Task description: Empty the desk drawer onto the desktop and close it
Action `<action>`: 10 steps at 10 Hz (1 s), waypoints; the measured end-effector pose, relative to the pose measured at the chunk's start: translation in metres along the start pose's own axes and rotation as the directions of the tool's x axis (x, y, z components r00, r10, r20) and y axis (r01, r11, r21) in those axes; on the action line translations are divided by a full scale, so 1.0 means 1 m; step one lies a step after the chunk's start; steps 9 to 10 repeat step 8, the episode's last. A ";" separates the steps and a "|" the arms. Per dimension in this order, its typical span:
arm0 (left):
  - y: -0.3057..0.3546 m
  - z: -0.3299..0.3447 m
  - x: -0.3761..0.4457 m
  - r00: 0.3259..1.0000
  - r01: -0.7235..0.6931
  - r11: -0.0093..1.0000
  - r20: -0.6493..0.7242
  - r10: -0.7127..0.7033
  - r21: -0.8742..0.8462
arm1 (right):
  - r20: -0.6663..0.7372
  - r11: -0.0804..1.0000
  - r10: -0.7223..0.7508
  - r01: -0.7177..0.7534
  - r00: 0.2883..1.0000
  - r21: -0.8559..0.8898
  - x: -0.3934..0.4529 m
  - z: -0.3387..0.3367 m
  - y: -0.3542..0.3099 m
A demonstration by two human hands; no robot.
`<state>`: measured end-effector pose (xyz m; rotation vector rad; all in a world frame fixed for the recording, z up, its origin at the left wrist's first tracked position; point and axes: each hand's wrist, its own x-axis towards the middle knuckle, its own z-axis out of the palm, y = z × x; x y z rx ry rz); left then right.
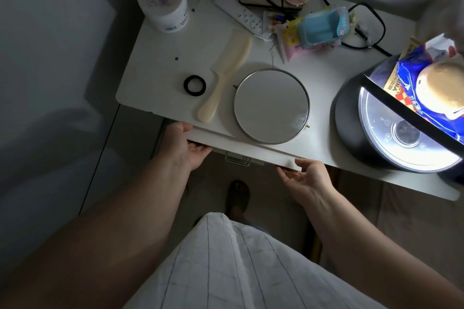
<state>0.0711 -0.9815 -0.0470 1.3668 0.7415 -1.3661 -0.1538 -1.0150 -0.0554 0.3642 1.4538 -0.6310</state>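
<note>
White drawer (241,149) nearly shut, L hand (184,144), R hand (305,177) on front

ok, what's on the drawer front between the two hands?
Head view: only the clear handle sits between left hand and right hand on the drawer front.

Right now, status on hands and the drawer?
Left hand and right hand open, fingers on the drawer front at either end. Drawer nearly shut, a sliver showing under the desktop. Handle between the hands, untouched. Nothing blocking.
</note>
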 end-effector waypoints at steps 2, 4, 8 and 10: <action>-0.001 -0.008 -0.017 0.997 -0.069 0.980 0.042 0.062 0.186 | -0.012 0.997 -0.051 0.050 0.999 -0.057 -0.008 -0.001 0.005; 0.002 -0.037 -0.043 0.983 -0.186 0.819 0.093 0.161 0.542 | -0.012 0.981 -0.136 0.133 0.991 -0.139 -0.033 -0.017 0.014; 0.019 -0.126 -0.160 0.817 -0.576 0.502 0.474 0.328 0.645 | 0.210 0.825 -0.551 0.565 0.808 -0.009 -0.199 -0.083 0.117; 0.019 -0.126 -0.160 0.817 -0.576 0.502 0.474 0.328 0.645 | 0.210 0.825 -0.551 0.565 0.808 -0.009 -0.199 -0.083 0.117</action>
